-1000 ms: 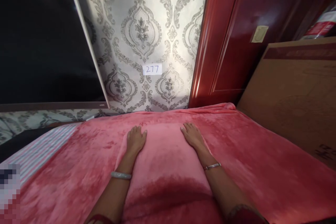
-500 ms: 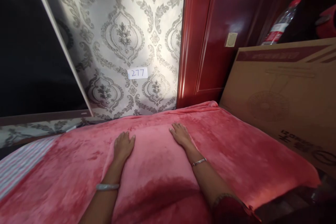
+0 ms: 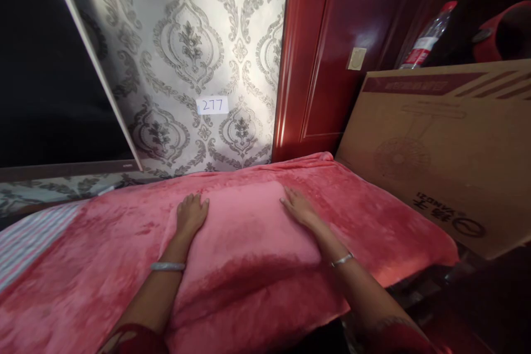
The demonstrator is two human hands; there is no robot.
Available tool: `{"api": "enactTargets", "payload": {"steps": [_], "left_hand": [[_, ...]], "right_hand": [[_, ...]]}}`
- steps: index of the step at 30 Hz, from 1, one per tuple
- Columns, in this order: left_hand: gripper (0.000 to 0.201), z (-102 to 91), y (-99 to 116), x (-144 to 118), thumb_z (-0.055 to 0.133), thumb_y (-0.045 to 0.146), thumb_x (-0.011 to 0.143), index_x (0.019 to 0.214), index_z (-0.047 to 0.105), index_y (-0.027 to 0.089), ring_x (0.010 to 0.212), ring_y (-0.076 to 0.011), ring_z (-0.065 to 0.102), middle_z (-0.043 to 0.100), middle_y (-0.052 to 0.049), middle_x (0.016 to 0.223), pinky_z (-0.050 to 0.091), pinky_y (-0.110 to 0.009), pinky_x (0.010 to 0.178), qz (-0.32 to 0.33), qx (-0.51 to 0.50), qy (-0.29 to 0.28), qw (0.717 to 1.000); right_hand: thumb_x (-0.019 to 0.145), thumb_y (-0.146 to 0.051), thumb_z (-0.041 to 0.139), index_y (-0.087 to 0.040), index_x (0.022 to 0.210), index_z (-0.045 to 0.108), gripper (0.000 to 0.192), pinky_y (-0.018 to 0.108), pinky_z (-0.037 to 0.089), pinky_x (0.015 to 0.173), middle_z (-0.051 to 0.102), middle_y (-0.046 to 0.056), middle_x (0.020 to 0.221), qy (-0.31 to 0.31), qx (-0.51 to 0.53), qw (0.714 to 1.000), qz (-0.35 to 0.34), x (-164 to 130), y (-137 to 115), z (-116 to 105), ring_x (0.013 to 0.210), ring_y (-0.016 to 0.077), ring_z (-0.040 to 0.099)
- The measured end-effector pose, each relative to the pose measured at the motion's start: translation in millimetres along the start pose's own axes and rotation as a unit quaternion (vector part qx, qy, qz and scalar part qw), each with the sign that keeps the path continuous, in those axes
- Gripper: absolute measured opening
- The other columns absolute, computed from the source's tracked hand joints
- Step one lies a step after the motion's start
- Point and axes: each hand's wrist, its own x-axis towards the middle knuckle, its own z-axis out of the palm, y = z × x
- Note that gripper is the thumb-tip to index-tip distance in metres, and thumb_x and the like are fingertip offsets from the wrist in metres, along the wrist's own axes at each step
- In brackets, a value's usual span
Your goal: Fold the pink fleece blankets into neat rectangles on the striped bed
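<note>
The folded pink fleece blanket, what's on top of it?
Both hands rest flat on the folded pink fleece blanket: left hand, right hand. What lies beneath it is covered.

wall: grey damask wallpaper (image 3: 186, 55), tag "277" (image 3: 212, 105)
left: dark panel (image 3: 41, 66), maybe TV
right: red wood door (image 3: 332, 50), cardboard box (image 3: 435, 138)

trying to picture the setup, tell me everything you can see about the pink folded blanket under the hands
The folded blanket is a pink, plush, fleece-looking piece, lighter than the red-pink cover it lies on. It sits flat as a rough rectangle with soft rounded edges, its far edge toward the patterned wall. Its near part falls in shadow. The left hand rests palm down on its far left corner and the right hand on its far right corner, fingers spread flat. Nothing else touches it.
</note>
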Motion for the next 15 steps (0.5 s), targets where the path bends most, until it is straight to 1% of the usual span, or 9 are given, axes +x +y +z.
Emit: {"api": "enactTargets", "payload": {"steps": [2, 4, 5, 7, 9, 11, 13, 15], "left_hand": [[0.057, -4.9, 3.4, 0.9, 0.027, 0.035, 0.098, 0.140, 0.051, 0.006, 0.132, -0.0310, 0.049, 0.056, -0.021, 0.139, 0.036, -0.044, 0.109, 0.001, 0.001, -0.006, 1.000], [0.058, -11.9, 7.6, -0.6, 0.028, 0.036, 0.098, 0.142, 0.049, 0.005, 0.138, -0.0316, 0.044, 0.051, -0.022, 0.146, 0.033, -0.046, 0.112, 0.002, 0.001, -0.013, 1.000], [0.059, -15.8, 9.6, -3.7, 0.029, 0.037, 0.098, 0.143, 0.048, 0.005, 0.141, -0.0318, 0.041, 0.049, -0.022, 0.148, 0.031, -0.047, 0.114, 0.006, 0.002, -0.019, 1.000], [0.060, -22.2, 12.0, -16.1, 0.031, 0.038, 0.097, 0.145, 0.046, 0.007, 0.146, -0.0319, 0.034, 0.042, -0.021, 0.155, 0.027, -0.050, 0.117, 0.038, 0.002, -0.030, 0.999], [0.061, -23.8, 10.1, -36.7, 0.035, 0.041, 0.096, 0.149, 0.044, 0.012, 0.150, -0.0319, 0.025, 0.034, -0.017, 0.161, 0.021, -0.053, 0.119, 0.101, -0.002, -0.042, 0.994], [0.061, -19.5, 2.7, -60.5, 0.039, 0.044, 0.095, 0.151, 0.043, 0.020, 0.152, -0.0320, 0.020, 0.028, -0.011, 0.164, 0.016, -0.055, 0.121, 0.158, -0.011, -0.053, 0.986], [0.060, -11.7, -10.0, -80.9, 0.042, 0.044, 0.094, 0.150, 0.045, 0.024, 0.152, -0.0310, 0.023, 0.031, -0.009, 0.163, 0.015, -0.055, 0.121, 0.173, -0.024, -0.060, 0.983], [0.057, -4.4, -26.3, -94.1, 0.044, 0.041, 0.092, 0.147, 0.050, 0.026, 0.150, -0.0299, 0.027, 0.037, -0.009, 0.160, 0.016, -0.054, 0.122, 0.168, -0.042, -0.054, 0.983]], "right_hand": [[0.102, -0.043, 0.039, -0.012, 0.157, 0.030, 0.064, 0.039, 0.022, 0.120, 0.028, 0.014, 0.162, 0.024, -0.001, 0.999, -0.035, -27.8, -2.3, -2.2, 0.150, 0.0254, 0.023], [0.100, -0.046, 0.042, -0.016, 0.157, 0.032, 0.065, 0.042, 0.020, 0.122, 0.026, 0.012, 0.163, 0.048, 0.005, 0.994, -0.095, -56.0, -9.8, 0.8, 0.151, 0.0264, 0.021], [0.100, -0.048, 0.042, -0.019, 0.157, 0.033, 0.064, 0.044, 0.018, 0.122, 0.025, 0.009, 0.163, 0.051, 0.009, 0.991, -0.124, -68.7, -13.9, 3.9, 0.152, 0.0262, 0.019], [0.100, -0.050, 0.042, -0.025, 0.156, 0.035, 0.062, 0.046, 0.017, 0.122, 0.025, 0.006, 0.163, 0.030, 0.014, 0.988, -0.148, -88.9, -19.8, 11.9, 0.152, 0.0262, 0.018], [0.101, -0.051, 0.040, -0.025, 0.155, 0.037, 0.061, 0.048, 0.016, 0.122, 0.027, 0.006, 0.162, 0.001, 0.011, 0.990, -0.138, -100.6, -19.4, 20.6, 0.151, 0.0264, 0.020], [0.101, -0.050, 0.038, -0.024, 0.155, 0.038, 0.060, 0.048, 0.016, 0.123, 0.028, 0.006, 0.162, -0.004, 0.010, 0.993, -0.116, -104.5, -12.6, 28.8, 0.151, 0.0258, 0.020], [0.101, -0.049, 0.037, -0.022, 0.155, 0.038, 0.060, 0.048, 0.016, 0.123, 0.026, 0.006, 0.162, 0.018, 0.017, 0.994, -0.102, -103.6, -1.8, 36.2, 0.152, 0.0248, 0.018], [0.100, -0.048, 0.038, -0.019, 0.154, 0.040, 0.061, 0.048, 0.018, 0.123, 0.026, 0.006, 0.163, 0.046, 0.037, 0.994, -0.088, -100.9, 10.4, 43.2, 0.152, 0.0251, 0.018]]}}
